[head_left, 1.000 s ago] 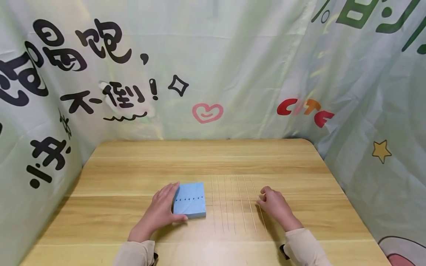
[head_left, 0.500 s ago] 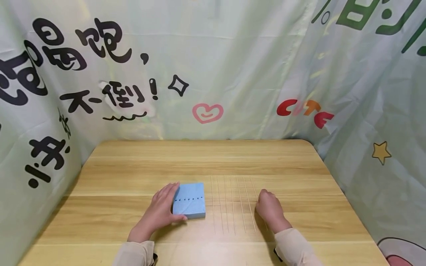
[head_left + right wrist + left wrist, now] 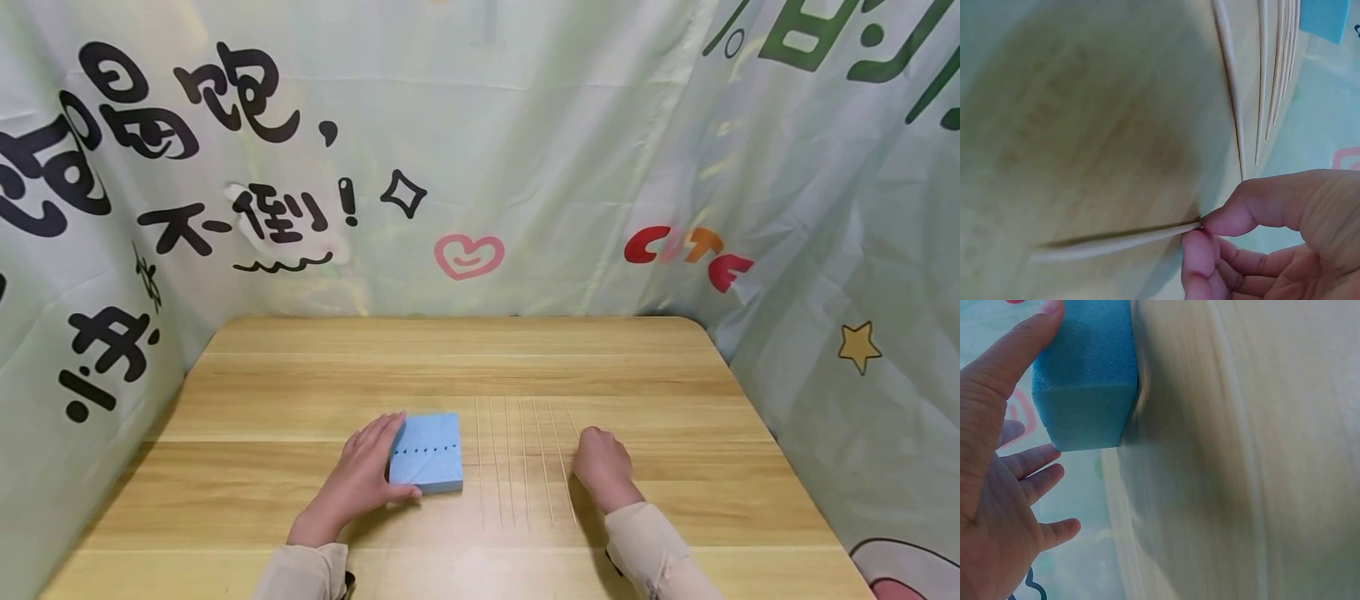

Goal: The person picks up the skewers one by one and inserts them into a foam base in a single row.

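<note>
My left hand point(image 3: 363, 468) holds a blue foam block point(image 3: 427, 468) flat on the table, thumb at its near side and fingertips at its far left corner. A row of small dark holes crosses the block's top. In the left wrist view the thumb lies against the foam point(image 3: 1088, 356) while the other fingers spread out behind. Right of the block, my right hand point(image 3: 602, 468) pinches the rightmost thin wooden stick point(image 3: 1110, 244) between thumb and index finger, close over the table. Several similar sticks point(image 3: 525, 467) lie side by side between block and right hand.
The wood-grain table point(image 3: 262, 383) has rounded far corners. A pale printed curtain point(image 3: 555, 167) with lettering, a heart and a star hangs behind it and along both sides.
My right hand has closed from a loose curl onto the rightmost stick and shifted slightly left and nearer. The left hand and the block have stayed in place.
</note>
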Demonstrator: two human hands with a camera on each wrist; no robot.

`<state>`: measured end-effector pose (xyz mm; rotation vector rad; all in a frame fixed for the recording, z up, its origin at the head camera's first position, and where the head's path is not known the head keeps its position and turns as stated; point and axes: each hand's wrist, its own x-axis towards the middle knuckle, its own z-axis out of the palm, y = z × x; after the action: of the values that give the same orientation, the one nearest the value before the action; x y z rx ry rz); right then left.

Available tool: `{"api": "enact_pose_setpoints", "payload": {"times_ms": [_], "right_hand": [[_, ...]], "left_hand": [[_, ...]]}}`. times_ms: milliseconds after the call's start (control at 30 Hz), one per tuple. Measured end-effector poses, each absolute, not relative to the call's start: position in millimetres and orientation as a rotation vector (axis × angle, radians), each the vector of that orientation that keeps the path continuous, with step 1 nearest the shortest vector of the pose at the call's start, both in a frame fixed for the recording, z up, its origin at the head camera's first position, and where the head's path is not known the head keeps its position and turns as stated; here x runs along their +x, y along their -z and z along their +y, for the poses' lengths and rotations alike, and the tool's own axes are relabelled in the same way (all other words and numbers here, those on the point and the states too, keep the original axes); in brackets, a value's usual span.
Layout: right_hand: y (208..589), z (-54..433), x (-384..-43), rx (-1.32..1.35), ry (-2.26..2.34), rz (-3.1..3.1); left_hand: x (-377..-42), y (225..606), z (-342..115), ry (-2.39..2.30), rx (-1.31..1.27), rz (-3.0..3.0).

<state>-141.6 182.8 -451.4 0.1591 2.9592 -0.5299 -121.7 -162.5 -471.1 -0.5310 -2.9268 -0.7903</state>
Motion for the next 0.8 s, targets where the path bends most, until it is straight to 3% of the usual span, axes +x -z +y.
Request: {"api": "enact_pose_setpoints", "payload": {"times_ms": [533, 800], "right_hand": [[453.8, 187.9, -147.8, 0.207, 0.540, 2.896], [431.4, 196.0, -144.0, 0.199, 0.715, 2.924]], "left_hand": [[-120.0, 471.0, -161.5, 0.807, -0.523, -2.926], [-119.6, 470.8, -161.4, 0.812, -0.508, -2.937]]}}
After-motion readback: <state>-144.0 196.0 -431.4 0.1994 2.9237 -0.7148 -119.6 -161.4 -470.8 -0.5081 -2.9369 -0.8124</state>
